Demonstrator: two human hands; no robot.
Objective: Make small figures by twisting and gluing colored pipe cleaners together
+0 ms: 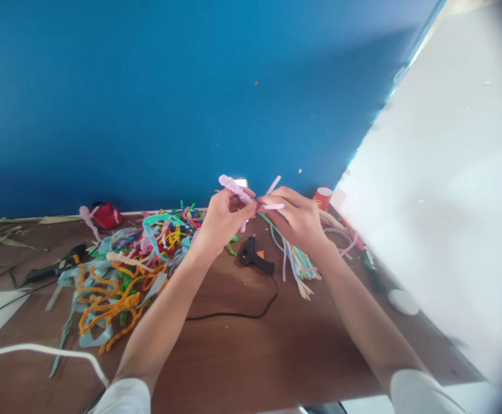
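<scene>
My left hand [227, 215] is closed on a lilac pipe cleaner piece [236, 188], whose thick coiled end points up and left. Close beside it, my right hand [291, 214] pinches straight lilac pipe cleaner ends [273, 206]; one sticks up and another points right. The fingertips of both hands meet above the table, hiding where the parts join. Below the hands a black glue gun [257, 257] lies on the table, its cord running left. Under my right hand is a bundle of pastel pipe cleaners [300, 267].
A tangled heap of coloured pipe cleaners and ribbons [121, 276] covers the left side. A red cup [322, 198] stands at the back right. Behind the hands is a phone [241, 183]. A white cable [39, 348] crosses the lower left. Walls bound the brown table [242, 356] behind and right.
</scene>
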